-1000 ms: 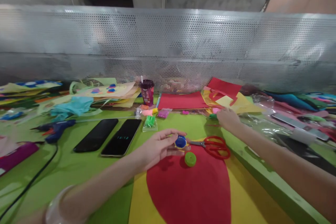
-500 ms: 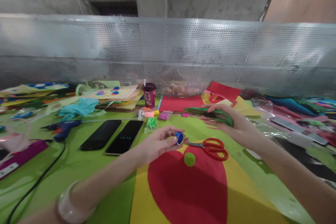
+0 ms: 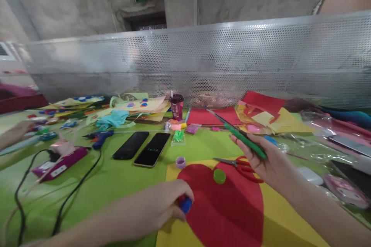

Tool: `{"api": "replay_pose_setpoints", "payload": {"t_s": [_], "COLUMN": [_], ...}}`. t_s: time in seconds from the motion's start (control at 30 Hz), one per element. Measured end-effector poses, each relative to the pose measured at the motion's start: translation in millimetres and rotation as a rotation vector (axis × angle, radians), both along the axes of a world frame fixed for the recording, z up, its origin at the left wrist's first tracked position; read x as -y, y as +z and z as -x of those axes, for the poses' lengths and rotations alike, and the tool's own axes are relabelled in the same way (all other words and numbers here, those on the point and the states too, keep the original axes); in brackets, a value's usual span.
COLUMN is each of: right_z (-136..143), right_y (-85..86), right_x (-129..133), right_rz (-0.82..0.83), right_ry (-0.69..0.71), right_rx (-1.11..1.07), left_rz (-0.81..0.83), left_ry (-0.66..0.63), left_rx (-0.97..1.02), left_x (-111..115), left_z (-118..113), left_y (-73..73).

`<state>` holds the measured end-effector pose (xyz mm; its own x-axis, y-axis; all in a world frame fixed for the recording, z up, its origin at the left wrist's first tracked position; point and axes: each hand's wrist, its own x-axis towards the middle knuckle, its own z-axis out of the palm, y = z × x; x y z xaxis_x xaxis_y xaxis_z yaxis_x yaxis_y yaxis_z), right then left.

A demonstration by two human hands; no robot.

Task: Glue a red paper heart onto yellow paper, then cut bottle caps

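My left hand point(image 3: 171, 204) is closed round a small blue bottle cap point(image 3: 185, 205), low over the left edge of a red paper heart point(image 3: 223, 208). The heart lies on yellow paper point(image 3: 285, 216). A green bottle cap point(image 3: 219, 176) rests on the heart's upper part, and a purple cap point(image 3: 181, 162) sits just beyond its top left. Raised at the right, my right hand point(image 3: 257, 154) grips green-handled scissors point(image 3: 246, 141), blades pointing away to the left. Beneath that hand lie red-handled scissors point(image 3: 242, 166), partly hidden by it.
Two phones point(image 3: 131, 145) lie left of centre, near a blue glue gun point(image 3: 101, 137) and a purple power strip point(image 3: 59, 166) with cords. A drink cup point(image 3: 176, 107) stands at the back. Another person's hand point(image 3: 17, 133) shows at far left. Plastic wrapping point(image 3: 307, 146) covers the right.
My left hand has come down and nearer with the blue cap, uncovering the purple cap. The green-handled scissors have turned in my right hand. The whole view has swung left.
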<state>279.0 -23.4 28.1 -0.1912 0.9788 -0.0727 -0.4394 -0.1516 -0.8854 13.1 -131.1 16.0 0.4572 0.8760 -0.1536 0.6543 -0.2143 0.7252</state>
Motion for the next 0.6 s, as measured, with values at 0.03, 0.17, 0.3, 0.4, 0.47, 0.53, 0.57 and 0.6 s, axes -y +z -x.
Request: {"api": "replay_pose_setpoints", "payload": {"t_s": [0.03,0.17,0.3,0.4,0.47,0.53,0.57,0.6], "right_z": [-0.2,1.0,0.6,-3.9,-5.9,-3.6,-0.3,4.2], "right_y": [-1.1,-6.2,-7.6,-5.6,-2.6,-0.6,-0.9,-2.6], "right_x": [-0.1,4.5,7.0,8.2,13.7,23.3,28.9,34.4], "right_rz": [0.010,0.011,-0.029,-0.129,-0.216,-0.351,-0.446,-0.552], "right_ry": [0.030,0.182,0.252,0.301,0.325,0.327,0.315,0.306], "right_rx": [0.023,0.095,0.121,0.229,0.424,0.720,0.869,1.001], "left_rz": [-0.010,-0.065,-0.132,-0.108,-0.080,-0.023,0.010,0.033], "left_ry": [0.028,0.116,0.198,0.230,0.239,0.298,0.341,0.387], "left_rx": [0.023,0.083,0.183,0.396,0.491,0.507,0.522,0.545], "left_x": [0.9,-25.7,-67.1,-76.7,-67.8,-49.6,-38.7,-27.5], "left_z": [-2.9,-22.8,-46.4,-46.2,-33.8,-16.4,-8.0,-1.0], "left_y": [-6.6,-24.1,-27.1,-24.3,-25.2,-31.5,-36.5,-42.2]}}
